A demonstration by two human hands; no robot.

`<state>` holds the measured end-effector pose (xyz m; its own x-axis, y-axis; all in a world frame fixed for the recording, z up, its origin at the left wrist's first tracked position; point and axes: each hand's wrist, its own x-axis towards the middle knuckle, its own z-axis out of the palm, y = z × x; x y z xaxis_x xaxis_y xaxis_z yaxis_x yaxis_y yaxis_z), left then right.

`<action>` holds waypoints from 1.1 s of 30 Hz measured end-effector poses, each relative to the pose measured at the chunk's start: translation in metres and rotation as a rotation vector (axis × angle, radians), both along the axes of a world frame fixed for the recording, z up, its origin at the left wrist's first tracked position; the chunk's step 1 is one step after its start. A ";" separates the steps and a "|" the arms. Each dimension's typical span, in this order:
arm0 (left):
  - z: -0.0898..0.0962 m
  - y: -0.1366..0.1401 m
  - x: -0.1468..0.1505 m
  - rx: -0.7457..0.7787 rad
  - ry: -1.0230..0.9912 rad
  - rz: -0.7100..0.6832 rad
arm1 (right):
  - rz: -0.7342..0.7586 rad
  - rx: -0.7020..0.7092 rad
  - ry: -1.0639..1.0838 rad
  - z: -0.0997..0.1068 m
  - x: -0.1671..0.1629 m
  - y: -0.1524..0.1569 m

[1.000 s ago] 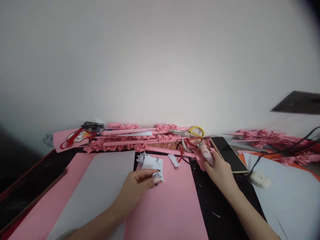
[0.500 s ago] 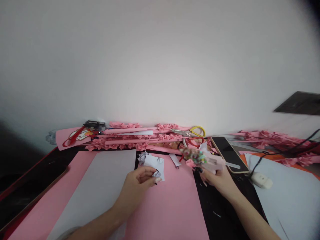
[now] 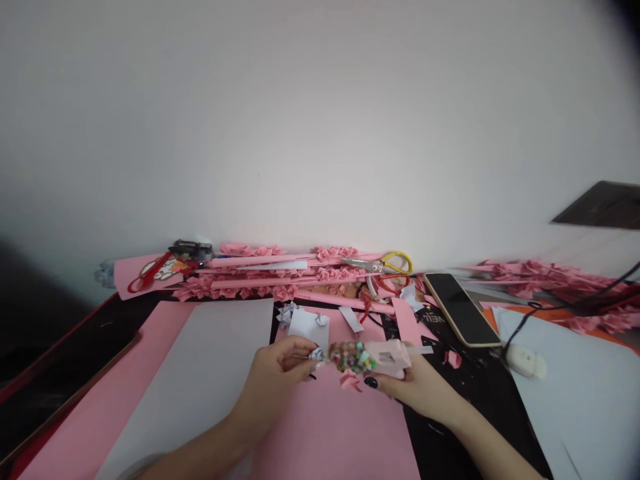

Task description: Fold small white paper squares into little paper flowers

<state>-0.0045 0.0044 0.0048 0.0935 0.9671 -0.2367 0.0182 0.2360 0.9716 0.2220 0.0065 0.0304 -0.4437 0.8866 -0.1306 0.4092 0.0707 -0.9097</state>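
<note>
My left hand [image 3: 280,373] pinches a small folded white paper flower [image 3: 316,354] between thumb and fingertips. In my right hand [image 3: 417,387] is a pink hot glue gun [image 3: 387,357], its front part covered in colourful beads and a clear glue stick poking out behind. The gun's tip points left, right at the white flower; whether they touch I cannot tell. A small folded pink paper piece [image 3: 351,380] shows just below the gun. Beyond my left hand, a white paper square [image 3: 305,325] lies with small white folded flowers [image 3: 286,313] beside it.
Pink sheets [image 3: 340,440] and a white sheet [image 3: 200,373] cover the table. Along the wall lie pink paper flower stems [image 3: 260,283], yellow-handled scissors [image 3: 397,261] and red-handled scissors [image 3: 150,273]. A phone [image 3: 463,310], a white plug [image 3: 526,360] with a black cord and more paper are right.
My right hand has brought the glue gun left and nearer, up to the white flower. My left hand keeps its pinch on the flower, almost in the same place.
</note>
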 end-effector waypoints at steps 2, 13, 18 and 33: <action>0.001 0.000 0.000 -0.008 0.014 0.000 | -0.005 0.049 -0.036 -0.002 0.000 0.000; 0.007 0.000 0.001 -0.004 0.033 -0.049 | 0.026 0.193 -0.048 0.001 -0.004 -0.002; 0.010 0.000 0.002 -0.031 0.022 -0.068 | 0.047 0.219 -0.064 0.003 -0.004 -0.001; 0.009 0.004 -0.001 -0.021 0.005 -0.079 | 0.048 0.415 -0.292 0.003 -0.002 -0.006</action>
